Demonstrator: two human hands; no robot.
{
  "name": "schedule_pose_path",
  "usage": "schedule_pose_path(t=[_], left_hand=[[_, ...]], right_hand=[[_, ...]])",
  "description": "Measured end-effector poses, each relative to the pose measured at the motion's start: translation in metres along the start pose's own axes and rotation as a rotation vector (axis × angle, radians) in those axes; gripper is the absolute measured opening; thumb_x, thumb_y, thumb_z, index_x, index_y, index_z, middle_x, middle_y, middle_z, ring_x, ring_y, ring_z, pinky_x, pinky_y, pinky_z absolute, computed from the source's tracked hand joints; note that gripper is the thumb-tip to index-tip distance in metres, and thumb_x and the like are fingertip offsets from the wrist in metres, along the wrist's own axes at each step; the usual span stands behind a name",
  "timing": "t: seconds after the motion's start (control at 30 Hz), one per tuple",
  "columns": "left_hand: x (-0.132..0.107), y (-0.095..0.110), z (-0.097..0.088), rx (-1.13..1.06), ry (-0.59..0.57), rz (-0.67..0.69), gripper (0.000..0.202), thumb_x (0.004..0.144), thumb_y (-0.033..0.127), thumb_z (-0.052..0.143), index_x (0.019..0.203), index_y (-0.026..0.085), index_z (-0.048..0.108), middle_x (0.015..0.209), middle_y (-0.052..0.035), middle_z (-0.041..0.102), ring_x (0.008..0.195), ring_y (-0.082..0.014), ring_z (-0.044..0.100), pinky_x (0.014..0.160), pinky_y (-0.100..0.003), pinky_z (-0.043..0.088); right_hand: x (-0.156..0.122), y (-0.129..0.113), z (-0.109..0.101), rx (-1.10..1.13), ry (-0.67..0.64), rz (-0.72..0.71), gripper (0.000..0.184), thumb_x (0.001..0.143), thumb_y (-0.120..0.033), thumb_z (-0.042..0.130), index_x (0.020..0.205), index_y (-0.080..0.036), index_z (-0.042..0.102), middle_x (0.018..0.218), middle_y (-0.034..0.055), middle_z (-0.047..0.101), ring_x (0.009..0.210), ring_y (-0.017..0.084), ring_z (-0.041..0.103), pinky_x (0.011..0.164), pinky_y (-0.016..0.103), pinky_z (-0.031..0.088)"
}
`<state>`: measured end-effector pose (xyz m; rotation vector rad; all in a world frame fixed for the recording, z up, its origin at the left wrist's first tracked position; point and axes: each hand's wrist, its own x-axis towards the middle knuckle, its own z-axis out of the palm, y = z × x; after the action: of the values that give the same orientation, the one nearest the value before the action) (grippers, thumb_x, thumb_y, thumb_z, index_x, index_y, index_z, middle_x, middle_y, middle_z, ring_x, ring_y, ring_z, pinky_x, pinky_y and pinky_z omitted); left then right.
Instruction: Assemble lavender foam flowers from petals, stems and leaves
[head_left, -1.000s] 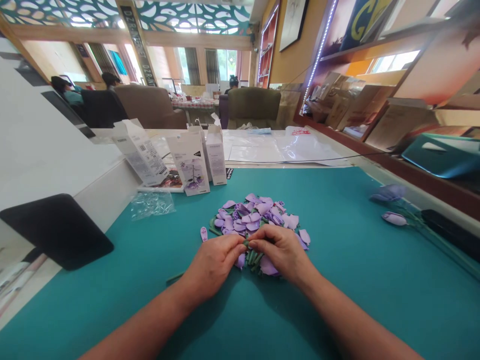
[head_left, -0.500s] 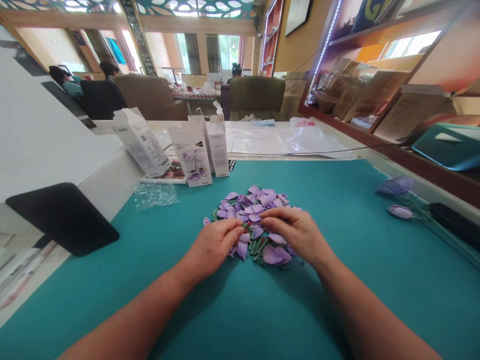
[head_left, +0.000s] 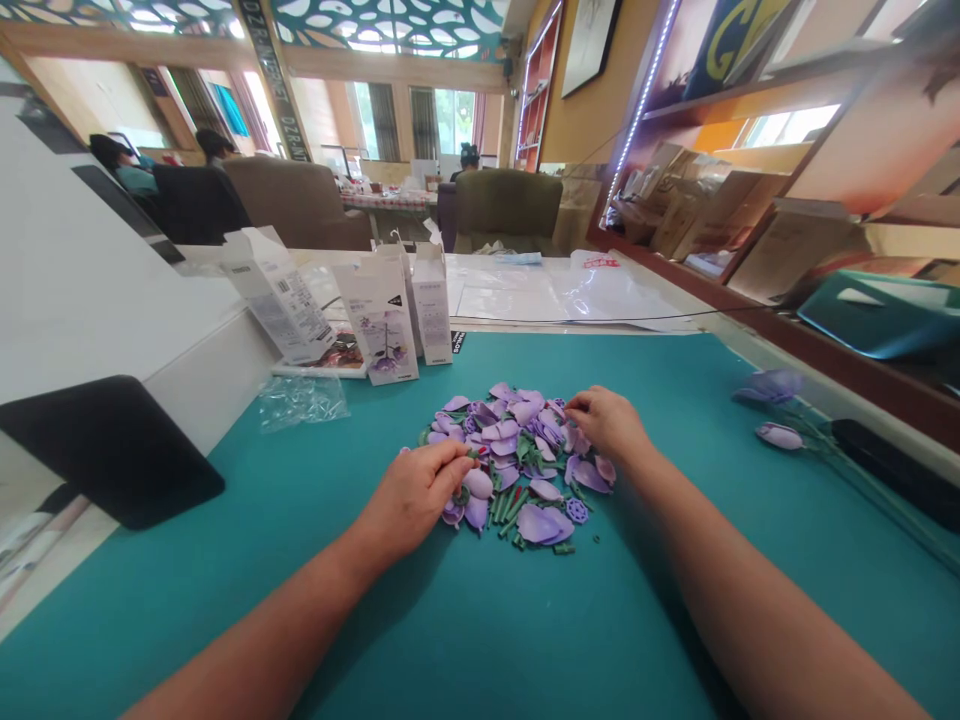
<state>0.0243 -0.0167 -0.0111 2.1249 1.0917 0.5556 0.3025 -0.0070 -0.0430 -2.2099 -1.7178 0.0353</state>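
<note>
A heap of loose purple petal pieces [head_left: 504,432] and short green stem pieces [head_left: 510,508] lies on the teal mat [head_left: 480,620]. At the heap's left side, my left hand [head_left: 416,495] is closed in a pinch on a small green piece with a red tip [head_left: 477,454]. My right hand [head_left: 609,425] reaches to the heap's upper right edge, its thumb and fingertips drawn together among the petals. Whatever lies between those fingertips is too small to make out. A purple lattice disc [head_left: 577,511] rests at the heap's lower right.
White cartons [head_left: 386,315] stand behind the heap, with a clear plastic bag [head_left: 304,400] beside them. A dark tablet-like panel [head_left: 112,450] leans at left. At right lie a purple flower bud [head_left: 780,436] on a stem and a black object [head_left: 892,470]. People sit in the background.
My right hand has moved from the heap's middle to its upper right edge, uncovering petals and the lattice disc. My left hand keeps its pinch on the red-tipped piece. The view has tilted slightly.
</note>
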Motion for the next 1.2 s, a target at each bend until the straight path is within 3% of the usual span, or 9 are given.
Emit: schedule_pose_path(t=[0.23,0.47,0.67,0.93,1.07,1.2], left_hand=[[0.0,-0.003,0.0,0.004,-0.013,-0.001,0.03,0.088,0.037,0.038,0.076,0.019,0.059,0.063,0.0019,0.054,0.063,-0.0149,0.049,0.061,-0.026,0.034],[0.0,-0.001,-0.001,0.006,-0.03,0.017,0.03,0.088,0.036,0.037,0.07,0.02,0.054,0.061,0.002,0.052,0.061,-0.0146,0.048,0.058,-0.025,0.033],[-0.001,-0.002,-0.001,0.001,-0.037,0.026,0.029,0.088,0.036,0.037,0.072,0.02,0.055,0.061,0.0017,0.054,0.061,-0.0149,0.049,0.058,-0.025,0.035],[-0.003,0.0,0.0,0.006,-0.036,0.063,0.03,0.09,0.033,0.036,0.069,0.019,0.053,0.06,0.002,0.055,0.058,-0.0133,0.049,0.056,-0.024,0.037],[-0.002,0.001,-0.001,-0.007,-0.032,0.058,0.028,0.089,0.031,0.038,0.069,0.019,0.053,0.059,0.0024,0.053,0.057,-0.0131,0.048,0.055,-0.024,0.035],[-0.003,0.001,-0.002,-0.027,-0.043,0.051,0.027,0.089,0.031,0.038,0.069,0.019,0.053,0.059,0.0028,0.051,0.056,-0.0125,0.046,0.055,-0.024,0.034]], right_hand=[[0.014,-0.003,0.011,-0.124,-0.109,-0.035,0.022,0.081,-0.024,0.055,0.09,-0.024,0.076,0.096,0.0066,0.068,0.086,0.019,0.062,0.064,0.025,0.039],[0.019,-0.009,0.016,-0.163,-0.165,0.0,0.025,0.073,-0.018,0.054,0.084,-0.024,0.076,0.088,0.0071,0.071,0.078,0.019,0.063,0.059,0.026,0.038],[0.011,-0.009,0.01,-0.14,-0.111,0.019,0.02,0.074,-0.022,0.054,0.08,-0.023,0.074,0.093,0.0061,0.07,0.079,0.017,0.062,0.06,0.025,0.037],[-0.008,-0.008,-0.002,-0.078,-0.02,0.07,0.015,0.074,-0.024,0.053,0.075,-0.024,0.068,0.07,0.003,0.07,0.067,0.019,0.061,0.054,0.027,0.033],[-0.016,-0.012,-0.011,-0.012,0.029,0.063,0.018,0.073,-0.02,0.053,0.084,-0.023,0.068,0.074,0.002,0.069,0.069,0.018,0.06,0.057,0.027,0.036],[-0.031,-0.03,-0.023,0.262,0.053,-0.014,0.024,0.075,-0.025,0.053,0.093,-0.021,0.069,0.073,0.0006,0.067,0.066,0.016,0.059,0.059,0.026,0.041]])
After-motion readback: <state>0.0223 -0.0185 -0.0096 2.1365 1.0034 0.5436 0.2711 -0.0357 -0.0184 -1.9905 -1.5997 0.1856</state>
